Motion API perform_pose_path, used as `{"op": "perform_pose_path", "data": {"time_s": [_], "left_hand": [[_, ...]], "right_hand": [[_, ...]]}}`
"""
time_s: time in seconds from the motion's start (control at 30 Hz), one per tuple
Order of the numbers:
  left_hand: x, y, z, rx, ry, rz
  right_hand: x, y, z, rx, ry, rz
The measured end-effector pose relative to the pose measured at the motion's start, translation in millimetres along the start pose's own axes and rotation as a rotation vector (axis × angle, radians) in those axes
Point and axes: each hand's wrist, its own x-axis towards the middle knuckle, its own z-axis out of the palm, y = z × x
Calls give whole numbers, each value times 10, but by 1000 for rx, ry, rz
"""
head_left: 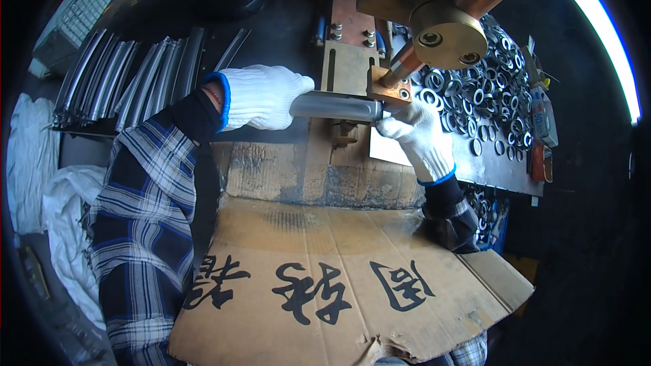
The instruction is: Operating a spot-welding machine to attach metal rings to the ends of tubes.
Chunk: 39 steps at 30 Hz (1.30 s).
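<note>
A long, shiny grey metal strip [336,106] lies level across the front of a machine that looks like a spot welder. Its left end is in my left hand [266,98], closed around it in a white knit glove with a blue cuff. My right hand [424,137], gloved the same way, is closed at the strip's right end, thumb below it. The copper block [390,85] on the machine's slanted rod partly hides those fingertips. Above hangs the round brass-coloured electrode holder [447,34]. Behind the strip stands a bolted, slotted metal plate [347,68].
Many similar strips [159,78] lie in rows at the left. Loose metal rings [485,95] are heaped on the table at right. A cardboard sheet [339,251] with black handwriting covers my lap. White cloths [68,210] hang at far left.
</note>
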Motion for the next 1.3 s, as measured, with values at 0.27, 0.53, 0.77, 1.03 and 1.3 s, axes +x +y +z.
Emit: {"op": "perform_pose_path", "data": {"time_s": [0.27, 0.53, 0.77, 1.03, 1.3], "left_hand": [[-7, 73, -102, -30, -98, -19], [31, 71, -94, 5, -95, -6], [66, 54, -218, -36, -142, 41], [89, 54, -191, 2, -101, 25], [98, 91, -320, -17, -189, 13]], "right_hand": [[-14, -23, 106, 40, 26, -44], [-2, 49, 119, -79, 51, -167], [-64, -94, 213, 8, 32, -110], [-35, -154, 263, 91, 38, -135], [27, -32, 138, 27, -16, -118]]}}
